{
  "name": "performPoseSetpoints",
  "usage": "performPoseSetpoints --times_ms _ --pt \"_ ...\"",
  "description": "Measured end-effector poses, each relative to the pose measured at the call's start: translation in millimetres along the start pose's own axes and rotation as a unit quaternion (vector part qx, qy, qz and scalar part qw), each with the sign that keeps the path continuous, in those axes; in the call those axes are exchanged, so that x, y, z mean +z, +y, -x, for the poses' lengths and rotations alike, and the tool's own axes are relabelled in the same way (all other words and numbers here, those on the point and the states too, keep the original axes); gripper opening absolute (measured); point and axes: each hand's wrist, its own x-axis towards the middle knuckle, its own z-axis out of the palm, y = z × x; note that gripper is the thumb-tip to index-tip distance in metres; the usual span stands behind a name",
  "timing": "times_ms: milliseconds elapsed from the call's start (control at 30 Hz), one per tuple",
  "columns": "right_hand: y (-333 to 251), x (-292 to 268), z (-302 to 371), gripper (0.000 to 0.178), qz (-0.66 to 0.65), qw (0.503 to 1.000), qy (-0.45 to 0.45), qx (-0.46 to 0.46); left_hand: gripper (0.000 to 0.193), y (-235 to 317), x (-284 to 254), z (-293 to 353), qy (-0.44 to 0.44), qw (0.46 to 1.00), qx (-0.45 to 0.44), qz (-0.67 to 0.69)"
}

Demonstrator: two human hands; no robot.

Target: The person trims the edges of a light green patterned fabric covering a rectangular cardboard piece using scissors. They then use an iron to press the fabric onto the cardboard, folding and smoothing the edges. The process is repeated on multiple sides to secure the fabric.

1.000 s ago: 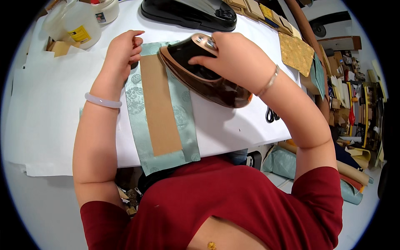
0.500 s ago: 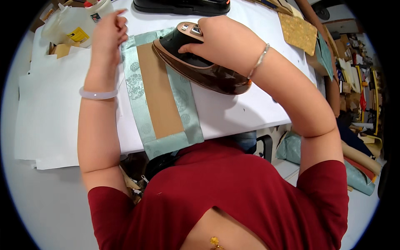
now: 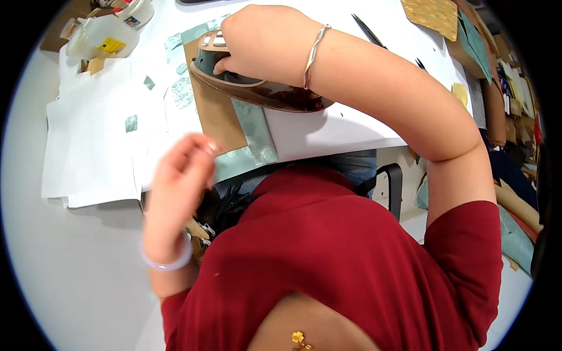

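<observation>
My right hand point(image 3: 266, 44) is wrapped round the handle of a brown and black clothes iron point(image 3: 281, 96). The iron rests over the upper part of a tan board point(image 3: 219, 123), its pointed end toward the left. Pale green patterned fabric point(image 3: 254, 126) frames the board, folded over along its edges. Near the front left corner of the fabric, my left hand point(image 3: 184, 181) is smeared by motion. Its fingers look bent, but whether anything is in them cannot be made out. It hides part of the fabric's near left corner.
White paper sheets point(image 3: 88, 140) lie on the left, with small green scraps point(image 3: 131, 123) on top. A translucent jug point(image 3: 108, 38) and a white tub point(image 3: 136, 13) stand at the far left. A black pen-like tool point(image 3: 367, 30) and a gold patterned piece point(image 3: 432, 16) lie at the far right.
My left hand has swung from the far left, near the jug, back to the front edge. The iron, still in my right hand, appears farther left. The whole view has shifted a little.
</observation>
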Motion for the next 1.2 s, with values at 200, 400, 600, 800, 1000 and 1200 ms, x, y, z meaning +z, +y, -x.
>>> performPoseSetpoints --times_ms 200,400,600,800,1000,1200 --pt "-3.7 -4.3 -0.9 0.026 0.015 0.999 0.010 -0.046 0.031 -69.1 57.4 22.1 0.029 0.987 -0.091 0.132" --pt "7.8 -8.4 7.9 0.025 -0.045 0.994 0.044 -0.089 0.041 -76.8 76.7 12.1 0.078 0.981 -0.071 0.162" --pt "10.0 4.9 1.7 0.022 -0.032 0.993 0.061 -0.099 0.038 -64.3 75.8 4.4 0.067 0.969 -0.113 0.210" --pt "1.8 2.6 -1.7 0.039 0.061 0.994 -0.059 -0.064 0.030 -58.5 75.6 -2.8 0.058 0.969 -0.134 0.202" --pt "21.0 -11.4 0.6 0.029 -0.022 0.994 -0.012 -0.106 0.021 -58.8 81.7 -13.7 0.079 0.980 -0.121 0.137" --pt "59.5 -43.0 44.3 0.030 -0.097 0.988 0.079 -0.091 0.020 -64.7 84.3 -26.7 0.152 0.986 -0.060 -0.028"
